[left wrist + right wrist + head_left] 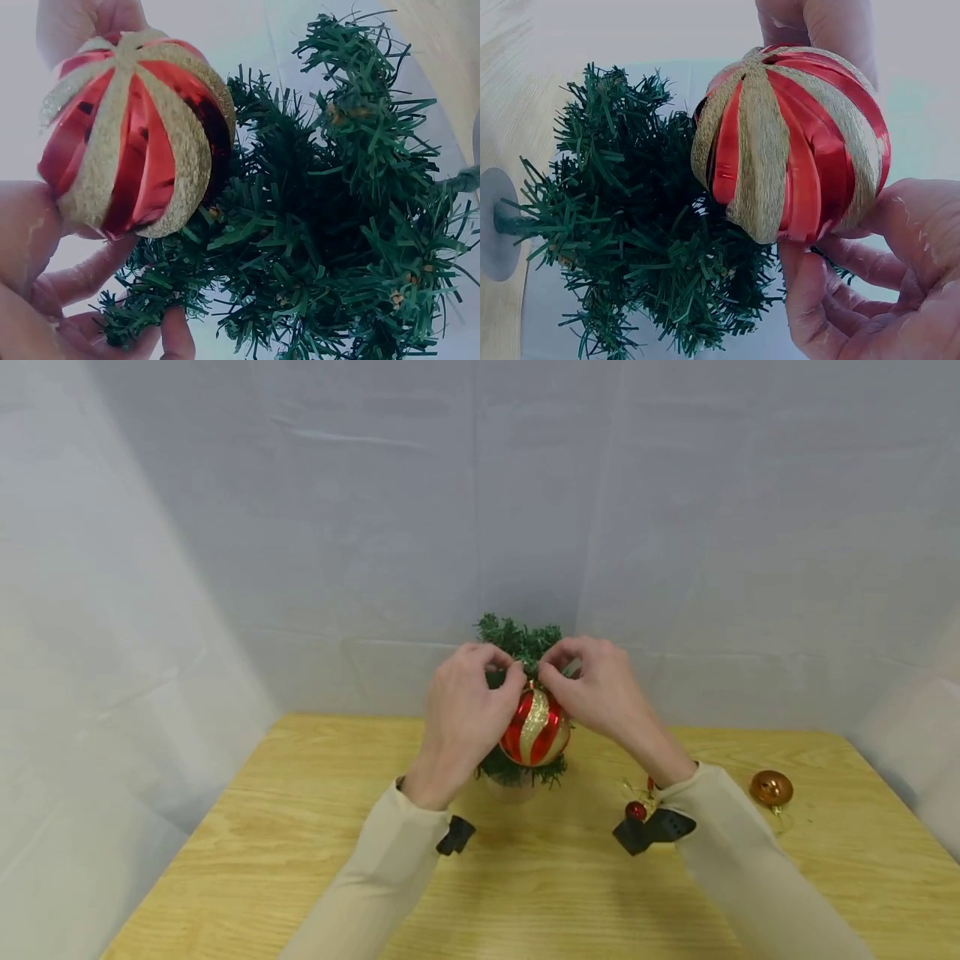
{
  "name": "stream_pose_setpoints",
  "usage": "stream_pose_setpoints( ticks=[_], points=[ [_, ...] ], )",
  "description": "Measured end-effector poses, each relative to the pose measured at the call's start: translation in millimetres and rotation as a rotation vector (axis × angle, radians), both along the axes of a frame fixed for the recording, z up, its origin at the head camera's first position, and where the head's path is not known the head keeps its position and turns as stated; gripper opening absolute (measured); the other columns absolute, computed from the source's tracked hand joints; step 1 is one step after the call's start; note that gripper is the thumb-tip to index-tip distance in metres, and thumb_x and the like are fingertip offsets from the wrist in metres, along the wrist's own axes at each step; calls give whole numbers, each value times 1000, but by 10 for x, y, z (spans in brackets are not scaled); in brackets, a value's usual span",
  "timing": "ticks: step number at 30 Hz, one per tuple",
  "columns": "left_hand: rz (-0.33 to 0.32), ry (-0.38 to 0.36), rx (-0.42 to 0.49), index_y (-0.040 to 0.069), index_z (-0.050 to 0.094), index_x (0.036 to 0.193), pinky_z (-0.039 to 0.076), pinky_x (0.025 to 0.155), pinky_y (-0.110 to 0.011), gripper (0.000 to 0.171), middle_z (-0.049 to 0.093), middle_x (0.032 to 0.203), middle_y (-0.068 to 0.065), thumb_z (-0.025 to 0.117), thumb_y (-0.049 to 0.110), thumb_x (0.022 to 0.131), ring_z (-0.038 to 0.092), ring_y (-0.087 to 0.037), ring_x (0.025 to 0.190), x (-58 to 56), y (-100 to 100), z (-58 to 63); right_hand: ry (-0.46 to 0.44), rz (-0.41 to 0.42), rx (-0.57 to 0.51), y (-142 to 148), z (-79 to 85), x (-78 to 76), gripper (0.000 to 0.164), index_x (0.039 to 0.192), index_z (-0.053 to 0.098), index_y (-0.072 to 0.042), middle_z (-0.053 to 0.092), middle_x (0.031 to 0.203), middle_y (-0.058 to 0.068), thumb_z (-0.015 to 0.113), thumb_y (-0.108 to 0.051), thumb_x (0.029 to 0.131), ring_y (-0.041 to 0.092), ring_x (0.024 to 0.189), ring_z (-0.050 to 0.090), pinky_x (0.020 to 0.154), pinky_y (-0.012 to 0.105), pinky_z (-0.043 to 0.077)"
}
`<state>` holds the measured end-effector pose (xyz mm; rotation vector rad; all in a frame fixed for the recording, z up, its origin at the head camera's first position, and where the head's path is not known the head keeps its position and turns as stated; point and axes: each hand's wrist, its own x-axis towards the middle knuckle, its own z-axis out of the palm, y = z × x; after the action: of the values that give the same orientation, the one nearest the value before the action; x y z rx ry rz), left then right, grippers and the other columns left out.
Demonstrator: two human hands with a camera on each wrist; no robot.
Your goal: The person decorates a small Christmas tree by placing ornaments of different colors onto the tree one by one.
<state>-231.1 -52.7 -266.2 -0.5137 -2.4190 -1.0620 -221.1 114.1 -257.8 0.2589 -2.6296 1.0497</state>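
Note:
A red Christmas ball [535, 727] with glittery gold stripes hangs at the front of a small green artificial Christmas tree [517, 637]. Just above its gold cap [532, 685], my left hand [472, 697] pinches with thumb and forefinger from the left. From the right, my right hand [600, 685] pinches close beside it, fingertips also at the ball's top. The hanging loop between the fingertips is hidden. In the left wrist view, the ball [127, 142] covers part of the branches [337, 202], and some left fingers [176, 334] lie among the tips of a branch.
On the wooden table [300, 843] a copper-coloured ball ornament [771, 788] lies at the right. A small red ornament [635, 811] with gold threads sits by the right wrist, partly behind the black wrist camera [651, 829]. Pale cloth [375, 543] hangs behind the table.

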Motion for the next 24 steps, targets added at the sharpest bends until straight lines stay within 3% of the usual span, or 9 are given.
stream_pose_setpoints(
  ticks=[7, 13, 17, 24],
  points=[
    [-24, -4, -26, 12, 78, 94, 55, 69, -37, 17, 69, 112, -8, 66, 24, 97, 67, -25, 90, -5, -26, -23, -10, 44, 63, 20, -23, -19, 23, 105, 77, -11, 70, 102, 11, 56, -21, 100, 18, 63, 58, 56, 31, 45],
    [-64, -23, -5, 14, 78, 95, 55, 81, -42, 17, 65, 120, -7, 67, 27, 96, 65, -28, 104, 12, -67, -40, -15, 62, 43, 57, -62, 37, 24, 107, 77, -11, 68, 110, 12, 57, -23, 101, 22, 76, 64, 64, 32, 49],
    [-94, -29, 3, 15, 78, 96, 53, 95, -46, 16, 64, 125, -7, 68, 28, 96, 62, -28, 116, 26, -120, -55, -35, 66, 2, 72, -77, 79, 23, 108, 77, -14, 71, 111, 9, 59, -27, 102, 23, 88, 70, 69, 34, 54],
    [-180, 81, 55, 11, 75, 106, 49, 105, -49, 14, 63, 129, -10, 68, 18, 96, 60, -28, 123, 15, -351, -134, -2, 76, -34, 155, -114, 201, 18, 106, 74, -13, 73, 108, 6, 62, -25, 101, 23, 95, 71, 79, 39, 58]
  ],
)
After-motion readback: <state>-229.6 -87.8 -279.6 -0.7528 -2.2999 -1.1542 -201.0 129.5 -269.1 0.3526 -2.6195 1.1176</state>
